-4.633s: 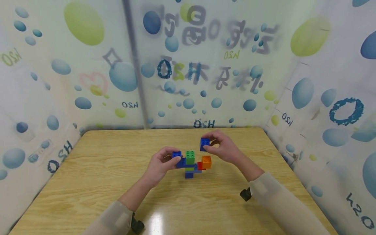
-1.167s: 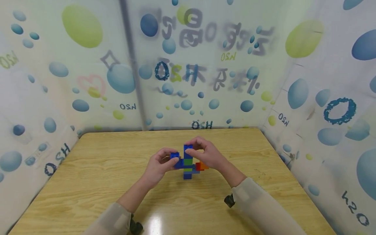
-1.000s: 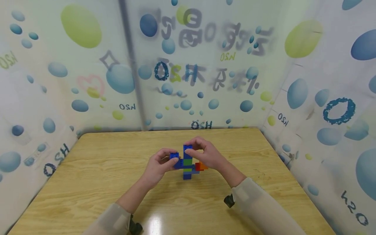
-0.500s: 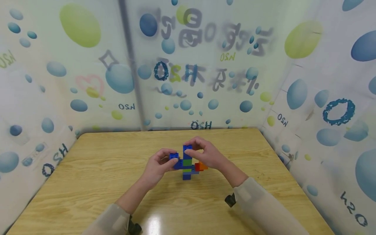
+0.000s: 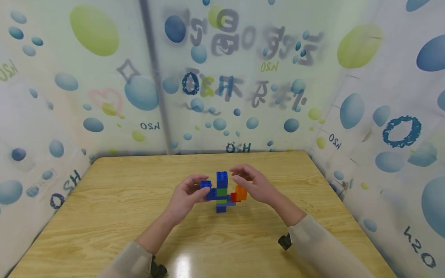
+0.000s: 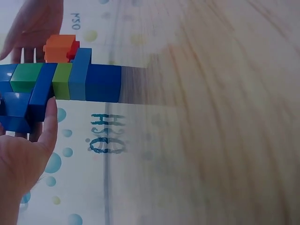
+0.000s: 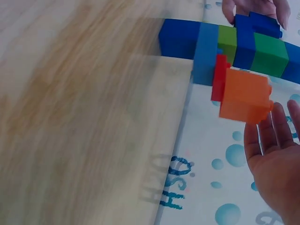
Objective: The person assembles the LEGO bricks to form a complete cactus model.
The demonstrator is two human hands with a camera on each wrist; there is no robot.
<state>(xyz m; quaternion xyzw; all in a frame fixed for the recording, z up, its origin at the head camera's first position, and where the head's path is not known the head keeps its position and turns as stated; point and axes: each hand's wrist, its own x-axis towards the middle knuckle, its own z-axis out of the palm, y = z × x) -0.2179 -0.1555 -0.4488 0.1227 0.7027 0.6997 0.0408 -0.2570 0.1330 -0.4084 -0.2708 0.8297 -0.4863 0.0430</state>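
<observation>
A tower of toy building bricks stands upright on the table, with a dark blue brick on top of a green brick. My left hand pinches the blue brick at the end of the tower's left arm between thumb and fingers. To the right, a light blue piece carries a thin red piece and an orange brick. My right hand hovers just right of the top brick, fingers loosely bent and apart from it, holding nothing. The lowest brick is dark blue.
The wooden table reaches back to a curtain patterned with blue and green bubbles. Similar patterned sheets hang at both sides. Dark wrist-worn cameras show below each sleeve, such as the right camera.
My right hand set the blue brick on the green one and held it there. Since half a second ago, it has let go and moved right. My left hand keeps its grip.
</observation>
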